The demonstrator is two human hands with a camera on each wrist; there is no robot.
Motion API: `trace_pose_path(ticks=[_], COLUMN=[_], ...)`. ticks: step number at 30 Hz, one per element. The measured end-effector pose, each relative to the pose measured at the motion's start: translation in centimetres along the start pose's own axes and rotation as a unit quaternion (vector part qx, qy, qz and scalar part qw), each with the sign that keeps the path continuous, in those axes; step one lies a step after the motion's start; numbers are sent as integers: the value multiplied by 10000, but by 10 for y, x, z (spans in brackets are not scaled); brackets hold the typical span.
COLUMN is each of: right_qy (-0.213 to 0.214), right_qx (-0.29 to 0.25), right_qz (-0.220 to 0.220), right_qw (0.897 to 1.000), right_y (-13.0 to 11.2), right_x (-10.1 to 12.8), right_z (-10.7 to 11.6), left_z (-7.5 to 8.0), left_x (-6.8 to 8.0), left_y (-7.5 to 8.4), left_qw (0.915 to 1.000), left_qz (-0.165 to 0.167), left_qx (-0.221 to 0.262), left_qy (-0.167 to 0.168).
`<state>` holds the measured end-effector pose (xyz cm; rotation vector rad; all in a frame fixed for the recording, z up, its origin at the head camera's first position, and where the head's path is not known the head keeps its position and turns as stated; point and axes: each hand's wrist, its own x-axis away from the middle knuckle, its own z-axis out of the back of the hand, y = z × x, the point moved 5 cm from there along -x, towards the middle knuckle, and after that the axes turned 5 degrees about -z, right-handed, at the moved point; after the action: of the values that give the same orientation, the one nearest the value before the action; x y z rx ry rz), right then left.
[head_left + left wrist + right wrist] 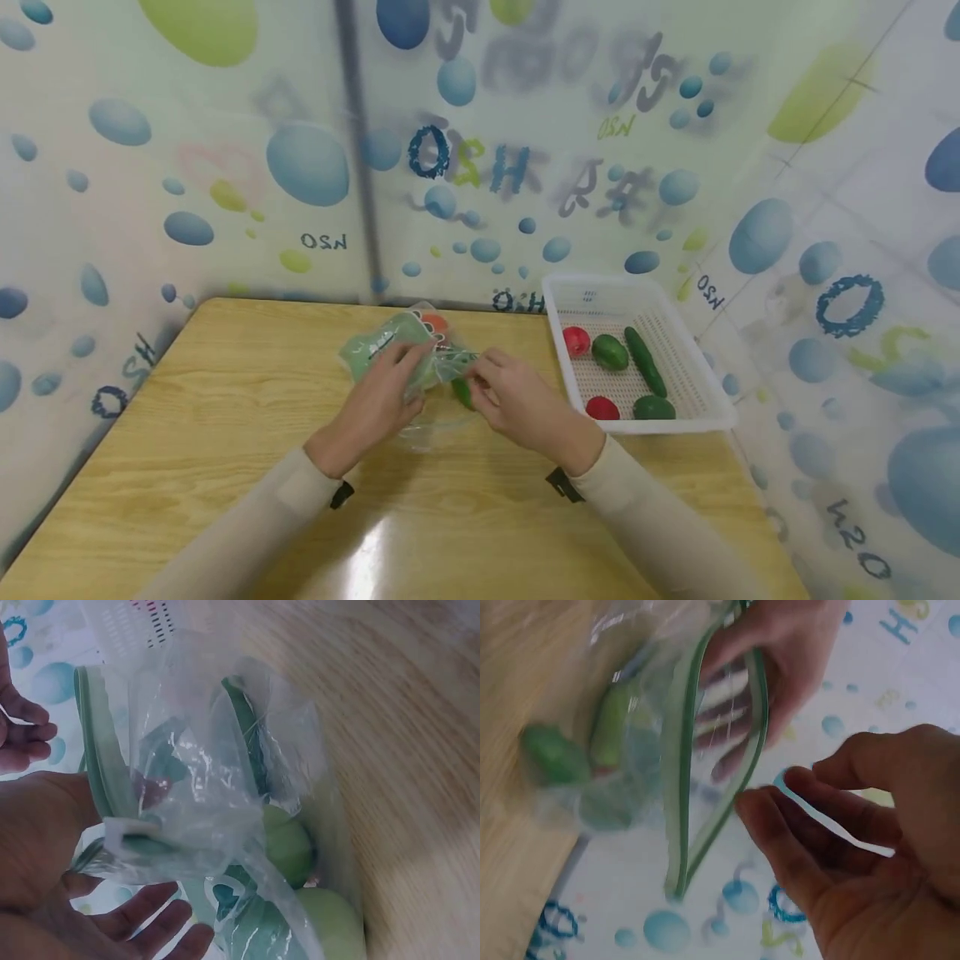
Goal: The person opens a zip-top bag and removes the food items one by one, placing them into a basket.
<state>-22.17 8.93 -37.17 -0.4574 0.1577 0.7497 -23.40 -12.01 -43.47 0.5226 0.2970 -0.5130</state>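
A clear zip bag [442,367] with a green zip strip and green and orange cartoon prints lies near the table's back. Inside are a long dark green vegetable [247,727] and rounder green ones [289,847]. My left hand [382,400] holds the bag by its mouth, between thumb and fingers; in the right wrist view its fingers show through the plastic. Close to the zip strip [679,795], which gapes, is my right hand [877,825]. Its fingers are loosely bent, their tips beside the strip, with no grip on it visible.
A white perforated basket [712,408] stands at the table's right. It contains a cucumber [645,361], rounder green vegetables [611,352] and two red ones [576,341]. The wooden table [247,400] meets patterned wall sheets [300,233] at the back and sides.
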Motion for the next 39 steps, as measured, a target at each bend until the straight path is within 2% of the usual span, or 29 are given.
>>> trace_pose_path(ticks=[2,5,9,11,14,17,20,24,29,32,35,39], right_qy=[-526,-1223,-1632,-1636,-1444,-1293,-1346,-1319,-873,-835,-993,-1150], right_qx=[228,754,1554,1876,2054,2054,2019,2044,2235,2153,1869,1697], right_qz=[135,223,84,19,-98,-265,-506,-611,-538,-709,-1082,-1489], right_qw=[9983,9894,9742,9685,9679,9697,9688,9680,9693,9704,9713,9674], right_y=[-9,-14,-9,-6,-2,0,3,6,9,14,22,33], right_x=[-4,-11,-16,-18,-20,-22,-22,-22,-22,-23,-24,-25], right_z=[-15,-40,-66,-75,-81,-82,-84,-88,-88,-90,-93,-98], left_z=[0,1,0,-1,-3,-3,-3,-4,-5,-5,-6,-6], left_x=[-3,-8,-12,-14,-16,-18,-20,-20,-19,-18,-17,-17], left_y=[-1,-3,-8,-11,-14,-16,-17,-18,-19,-19,-19,-19], left_qw=[10000,9998,9993,9988,9981,9978,9971,9958,9957,9957,9953,9948], left_qz=[0,26,185,282,348,373,438,579,604,597,611,624], left_qx=[-83,-208,-274,-311,-333,-312,-284,-234,-162,-127,-95,-83], left_qy=[6,-24,-158,-266,-377,-458,-549,-668,-685,-703,-752,-800])
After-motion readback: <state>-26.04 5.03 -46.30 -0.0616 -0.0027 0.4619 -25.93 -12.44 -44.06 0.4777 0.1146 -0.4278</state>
